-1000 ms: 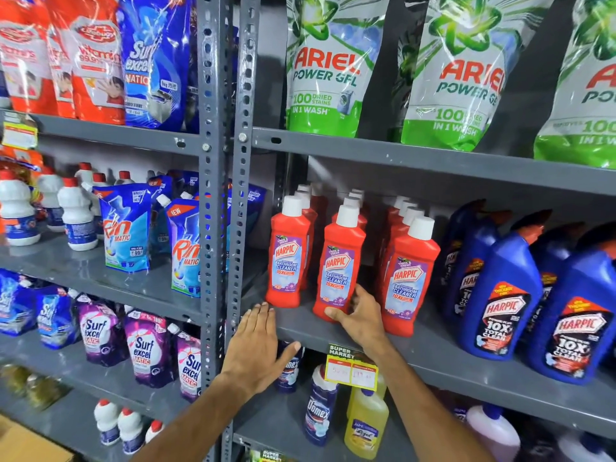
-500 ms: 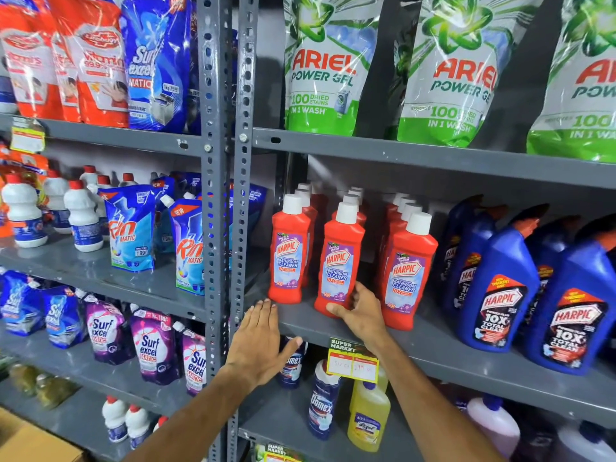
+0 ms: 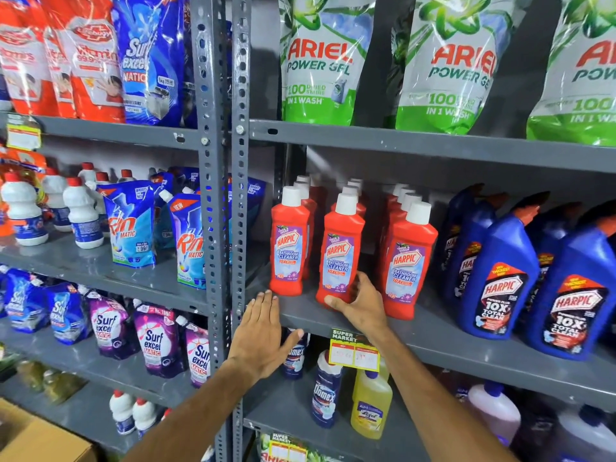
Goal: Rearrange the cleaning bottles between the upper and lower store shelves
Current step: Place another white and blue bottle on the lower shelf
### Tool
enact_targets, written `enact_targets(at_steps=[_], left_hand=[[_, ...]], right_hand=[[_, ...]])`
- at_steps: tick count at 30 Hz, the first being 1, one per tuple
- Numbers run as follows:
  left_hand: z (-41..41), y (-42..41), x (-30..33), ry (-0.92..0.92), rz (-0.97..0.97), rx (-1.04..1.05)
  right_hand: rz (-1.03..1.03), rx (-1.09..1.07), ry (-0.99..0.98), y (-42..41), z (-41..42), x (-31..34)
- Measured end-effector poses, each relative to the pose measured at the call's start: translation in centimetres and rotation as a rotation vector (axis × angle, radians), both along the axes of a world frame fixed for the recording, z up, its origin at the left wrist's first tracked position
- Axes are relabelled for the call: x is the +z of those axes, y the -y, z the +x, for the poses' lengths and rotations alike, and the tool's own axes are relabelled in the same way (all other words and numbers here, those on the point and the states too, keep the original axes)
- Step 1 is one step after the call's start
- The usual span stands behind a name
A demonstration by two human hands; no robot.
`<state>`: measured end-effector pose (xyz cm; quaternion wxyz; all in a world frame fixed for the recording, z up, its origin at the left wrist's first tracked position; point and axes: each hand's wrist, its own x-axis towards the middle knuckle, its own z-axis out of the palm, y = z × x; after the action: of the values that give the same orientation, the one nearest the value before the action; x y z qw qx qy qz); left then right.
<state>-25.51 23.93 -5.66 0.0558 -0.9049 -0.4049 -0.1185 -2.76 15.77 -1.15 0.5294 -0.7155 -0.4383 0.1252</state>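
Red Harpic bathroom cleaner bottles with white caps stand in three rows on the middle grey shelf [image 3: 433,341]. My right hand [image 3: 358,305] wraps around the base of the front middle red bottle [image 3: 340,251], thumb at its lower left, fingers behind its right side. The bottle stands upright on the shelf. My left hand [image 3: 263,335] lies flat and open on the shelf's front edge, just below the front left red bottle [image 3: 289,248]. On the lower shelf stand dark blue Domex bottles [image 3: 326,395] and a yellow Lizol bottle [image 3: 370,405].
Blue Harpic toilet cleaner bottles [image 3: 500,278] fill the shelf to the right. Ariel pouches [image 3: 320,61] sit on the top shelf. A yellow price tag [image 3: 354,353] hangs from the shelf edge. Grey uprights [image 3: 226,228] divide off the left bay with Rin and Surf pouches. A cardboard box [image 3: 40,441] sits bottom left.
My right hand has closed further around the base of the middle red bottle. My left hand stays flat on the shelf edge. The camera has drifted slightly.
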Motion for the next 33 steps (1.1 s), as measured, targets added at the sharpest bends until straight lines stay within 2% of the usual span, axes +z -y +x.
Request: enact_targets(at_steps=[3,6,8,10,13,17,20,26,33], left_hand=[[-0.7,1.3,-2.6,0.121,0.082,-0.040],[-1.6,2.7,-6.3,0.139,0.115,-0.097],[-2.0,3.2,-9.0,0.093,0.085,-0.134],[-2.2,3.3,-11.9,0.048,-0.004,-0.153],[-2.2,2.5,-16.5,-0.030,-0.142,-0.121],[-1.1,0.7,-22.6,-0.095,-0.234,-0.101],[0.1,-0.9,-26.5,-0.124,-0.300,-0.069],[0.8,-3.1,-30.8,-0.173,-0.410,0.009],[0.6,-3.4,-32.2,-0.174,-0.325,0.017]], right_hand=[[0.161,-0.106,0.158,1.7,-1.1,-1.4],[0.396,-0.305,0.404,4.3,-2.8,-4.5],[0.485,-0.300,0.532,5.8,-3.8,-7.6],[0.460,-0.234,0.577,7.1,-4.7,-11.4],[0.284,-0.172,0.465,8.5,-5.6,-17.9],[-0.014,-0.112,0.261,8.4,-5.5,-26.2],[-0.124,-0.101,0.092,6.5,-4.7,-30.6],[-0.104,-0.111,-0.083,2.4,-3.1,-35.7],[-0.120,-0.142,-0.024,-0.3,-2.0,-37.2]])
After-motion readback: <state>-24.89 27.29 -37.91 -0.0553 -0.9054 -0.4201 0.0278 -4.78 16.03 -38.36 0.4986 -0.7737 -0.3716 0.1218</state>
